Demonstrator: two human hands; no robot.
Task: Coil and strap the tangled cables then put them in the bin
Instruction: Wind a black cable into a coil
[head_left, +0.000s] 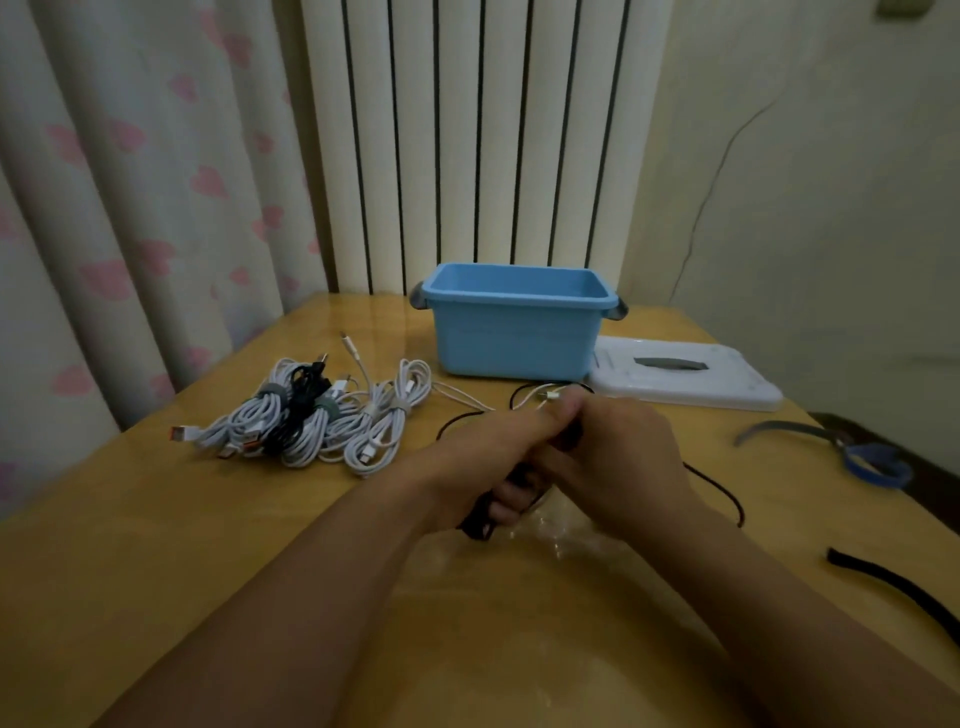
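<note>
Both hands are bunched together over the table (156, 545): the left hand (483, 467) has its fingers curled round a black cable (722, 493), and the right hand (618, 457) closes on it too. The coil's long axis runs roughly toward the person, and its slack trails right. That loose tail could snag and loosen the coil. Beyond the fingers lie the strapped bundles (311, 415), far left, then the blue bin (514, 338).
</note>
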